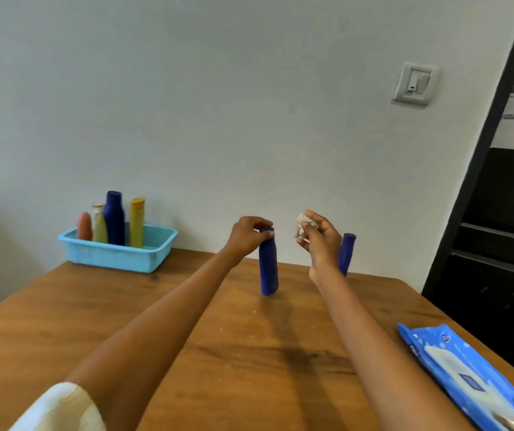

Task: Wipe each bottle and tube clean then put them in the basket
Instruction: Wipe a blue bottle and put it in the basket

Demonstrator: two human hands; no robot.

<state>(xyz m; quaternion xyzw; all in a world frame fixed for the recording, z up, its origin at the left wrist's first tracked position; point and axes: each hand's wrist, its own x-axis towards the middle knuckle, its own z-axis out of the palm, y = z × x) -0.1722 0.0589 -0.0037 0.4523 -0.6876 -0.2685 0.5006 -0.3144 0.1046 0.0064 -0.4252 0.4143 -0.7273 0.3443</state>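
Note:
A dark blue bottle [268, 269] stands upright near the middle of the wooden table [187, 353]. My left hand [249, 236] grips its cap from above. My right hand [319, 236] hovers just to the right of it and holds a crumpled white wipe [301, 225]. Behind my right wrist stands a second dark blue bottle [347, 253], partly hidden. At the back left sits a light blue basket [115, 255] holding several upright items: an orange tube [84, 227], a green bottle [100, 227], a tall blue bottle [114, 217] and a yellow bottle [137, 222].
A blue pack of wet wipes [470, 377] lies at the table's front right edge. A white wall runs behind the table, with a switch plate [415, 84]. A black cabinet [498, 244] stands to the right.

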